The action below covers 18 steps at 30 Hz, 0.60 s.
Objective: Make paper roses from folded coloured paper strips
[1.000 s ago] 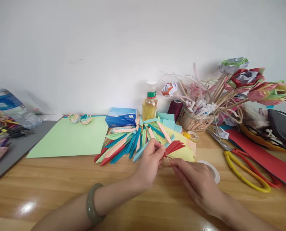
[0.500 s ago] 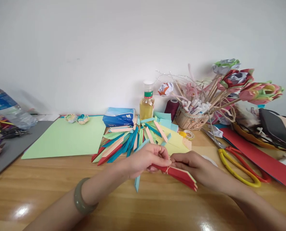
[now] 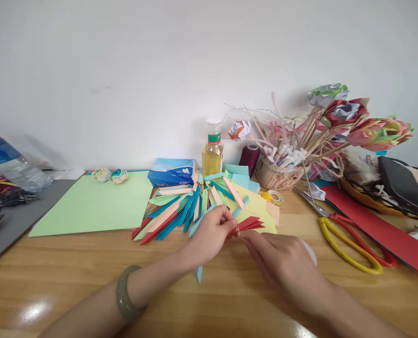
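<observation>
My left hand (image 3: 212, 231) is closed around one end of a bundle of folded red paper strips (image 3: 249, 224), whose other ends fan out to the right. A thin, light-coloured band (image 3: 238, 230) circles the bundle beside my left fingertips. My right hand (image 3: 282, 258) pinches this band just below the bundle. Behind my left hand lies a spread pile of folded strips in blue, green, peach and red (image 3: 170, 216). A light blue strip (image 3: 198, 274) shows below my left wrist.
Green paper (image 3: 96, 206) lies at left, with small paper flowers (image 3: 119, 176). Behind the strips stand a tissue pack (image 3: 172, 172) and an oil bottle (image 3: 212, 155). Scissors (image 3: 350, 244), red paper (image 3: 378, 225) and a basket (image 3: 279, 173) holding sticks and paper flowers are at right.
The red bundle has swung from pointing down and right to pointing right and slightly up. My right hand has moved lower, and its fingers now pinch the band.
</observation>
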Each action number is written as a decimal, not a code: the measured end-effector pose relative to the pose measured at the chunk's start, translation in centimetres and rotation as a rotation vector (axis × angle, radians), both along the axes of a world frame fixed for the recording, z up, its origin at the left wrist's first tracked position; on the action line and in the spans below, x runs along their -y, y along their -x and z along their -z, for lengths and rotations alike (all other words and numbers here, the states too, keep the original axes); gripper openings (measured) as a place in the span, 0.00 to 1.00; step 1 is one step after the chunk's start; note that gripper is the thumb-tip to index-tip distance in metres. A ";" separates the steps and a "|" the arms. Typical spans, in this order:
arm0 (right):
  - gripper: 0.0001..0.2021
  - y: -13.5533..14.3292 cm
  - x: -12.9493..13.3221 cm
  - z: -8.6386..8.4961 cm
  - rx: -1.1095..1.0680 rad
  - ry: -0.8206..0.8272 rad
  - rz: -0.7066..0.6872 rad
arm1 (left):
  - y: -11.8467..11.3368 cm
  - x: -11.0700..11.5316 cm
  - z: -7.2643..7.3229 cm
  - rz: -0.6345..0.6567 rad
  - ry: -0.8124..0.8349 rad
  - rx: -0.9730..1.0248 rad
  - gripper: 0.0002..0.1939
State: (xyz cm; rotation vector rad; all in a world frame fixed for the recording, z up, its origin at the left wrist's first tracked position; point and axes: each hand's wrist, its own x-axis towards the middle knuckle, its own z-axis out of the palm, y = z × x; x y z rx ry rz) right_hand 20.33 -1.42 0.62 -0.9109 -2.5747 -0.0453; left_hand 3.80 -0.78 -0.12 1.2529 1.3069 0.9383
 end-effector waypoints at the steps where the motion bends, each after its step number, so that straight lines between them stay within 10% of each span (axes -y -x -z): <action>1: 0.14 0.0 0.1 0.2 -0.029 -0.046 -0.026 | -0.2 0.0 -0.1 -0.041 0.036 0.127 0.07; 4: 0.13 0.0 -0.1 0.3 -0.107 -0.030 -0.039 | -0.5 0.3 -0.9 -0.122 0.178 0.452 0.10; 8: 0.16 -0.1 -0.8 -0.7 -0.228 0.381 0.066 | -0.3 0.4 -1.8 -0.084 0.350 0.690 0.11; 18: 0.23 0.0 -2.5 -1.4 -0.650 0.841 0.168 | -0.5 1.0 -1.6 0.059 0.368 0.827 0.16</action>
